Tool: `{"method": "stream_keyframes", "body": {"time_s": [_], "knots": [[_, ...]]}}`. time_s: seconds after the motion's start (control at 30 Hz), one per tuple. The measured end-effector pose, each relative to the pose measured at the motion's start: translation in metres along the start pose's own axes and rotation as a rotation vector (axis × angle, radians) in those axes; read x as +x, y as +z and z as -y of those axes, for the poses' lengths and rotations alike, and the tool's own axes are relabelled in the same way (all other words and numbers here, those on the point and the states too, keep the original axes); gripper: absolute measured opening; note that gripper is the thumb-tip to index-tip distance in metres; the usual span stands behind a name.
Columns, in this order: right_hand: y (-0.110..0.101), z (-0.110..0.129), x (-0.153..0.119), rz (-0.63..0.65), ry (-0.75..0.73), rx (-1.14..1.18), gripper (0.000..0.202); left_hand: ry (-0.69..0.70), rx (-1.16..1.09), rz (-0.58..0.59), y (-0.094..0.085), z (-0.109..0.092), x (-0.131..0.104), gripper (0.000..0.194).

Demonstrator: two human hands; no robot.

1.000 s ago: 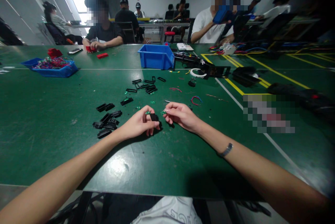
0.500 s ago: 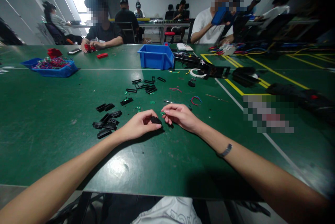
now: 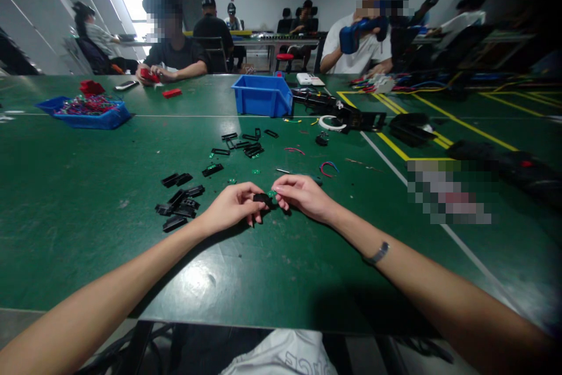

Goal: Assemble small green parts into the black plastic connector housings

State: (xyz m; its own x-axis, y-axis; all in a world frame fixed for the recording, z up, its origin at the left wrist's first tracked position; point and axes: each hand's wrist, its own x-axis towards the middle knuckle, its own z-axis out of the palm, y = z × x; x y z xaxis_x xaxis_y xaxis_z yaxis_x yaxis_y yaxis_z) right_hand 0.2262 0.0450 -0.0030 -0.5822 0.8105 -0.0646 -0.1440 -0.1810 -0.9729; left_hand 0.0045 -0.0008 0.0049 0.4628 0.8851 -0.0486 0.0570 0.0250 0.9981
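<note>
My left hand [image 3: 239, 204] grips a small black plastic housing [image 3: 262, 199] between thumb and fingers. Close against its right end, my right hand [image 3: 302, 192] pinches a small green circuit board [image 3: 272, 194]. The board and the housing meet or nearly meet; I cannot tell if they touch. Left of my left hand lies a loose pile of black plastic housings [image 3: 182, 202]. Beyond the hands are several black rectangular frames [image 3: 251, 145] and a few more green circuit boards [image 3: 256, 171]. A screwdriver [image 3: 283, 171] lies just past my right hand, partly hidden by it.
A blue bin [image 3: 259, 97] stands at mid-table, and a blue tray [image 3: 99, 120] of wires sits far left. Short wires [image 3: 329, 169] and black equipment [image 3: 351, 114] lie to the right. Across the table, a person [image 3: 173, 50] handles red parts; another person holds a blue tool [image 3: 351, 38].
My left hand has turned the black housing so its open end faces right. The green circuit board in my right hand is now close against it. The person opposite has rotated the blue tool.
</note>
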Motion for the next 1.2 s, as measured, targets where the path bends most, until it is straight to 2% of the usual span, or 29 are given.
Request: {"method": "stream_keyframes", "body": {"time_s": [0.63,0.8,0.93,1.1,1.2], "knots": [[0.000,0.000,-0.002,0.036,-0.053,-0.146,0.029,0.017,-0.061,0.017,-0.002,0.001,0.001,0.030],[0.004,0.002,-0.002,0.041,-0.044,-0.192,0.031,0.029,-0.050,-0.021,-0.001,0.004,0.000,0.035],[0.006,0.004,-0.003,0.038,-0.038,-0.227,0.032,0.038,0.015,-0.032,0.001,0.007,-0.002,0.031],[0.007,0.004,-0.004,0.040,-0.033,-0.247,0.032,0.089,0.130,-0.132,0.006,0.009,-0.005,0.027],[0.008,0.003,-0.004,0.039,-0.040,-0.252,0.033,0.096,0.187,-0.144,0.008,0.009,-0.007,0.025]]}}
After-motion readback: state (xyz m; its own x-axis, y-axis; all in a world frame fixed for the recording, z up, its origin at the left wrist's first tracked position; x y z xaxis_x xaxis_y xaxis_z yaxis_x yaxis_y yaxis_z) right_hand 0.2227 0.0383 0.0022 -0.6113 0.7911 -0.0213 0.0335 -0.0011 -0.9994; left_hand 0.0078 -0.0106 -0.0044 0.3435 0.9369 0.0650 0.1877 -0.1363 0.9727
